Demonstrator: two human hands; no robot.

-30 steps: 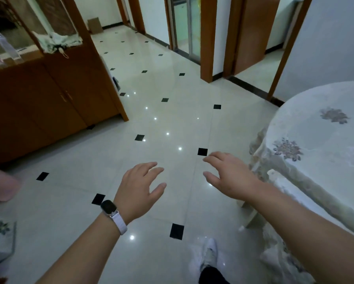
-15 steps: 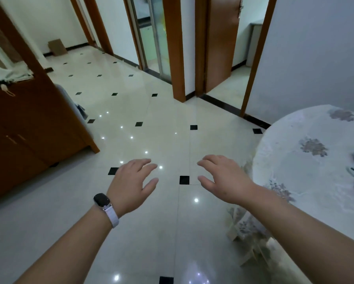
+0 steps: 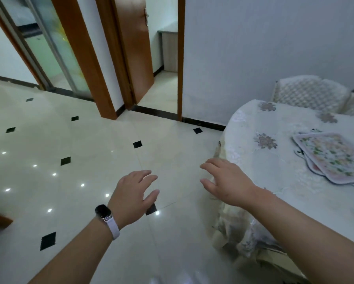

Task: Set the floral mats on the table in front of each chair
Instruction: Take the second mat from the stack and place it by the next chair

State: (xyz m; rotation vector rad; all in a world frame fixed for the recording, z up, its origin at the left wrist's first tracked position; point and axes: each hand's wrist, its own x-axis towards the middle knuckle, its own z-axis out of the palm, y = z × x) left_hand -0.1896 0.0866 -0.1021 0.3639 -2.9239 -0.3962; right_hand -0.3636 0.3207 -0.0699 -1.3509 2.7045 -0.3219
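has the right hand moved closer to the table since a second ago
Yes. The right hand now reaches the hanging edge of the round table; earlier it hung over open floor left of it.

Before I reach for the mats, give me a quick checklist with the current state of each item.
1. Left hand empty and open: ok.
2. Right hand empty and open: ok.
3. Mats in view, stacked on the table: ok.
4. Nothing lying on top of the stack: ok.
5. Mats within reach of right hand: not ok, they lie farther across the table.
6. Chair positions known: cannot tell, only chair backs at the far side show.
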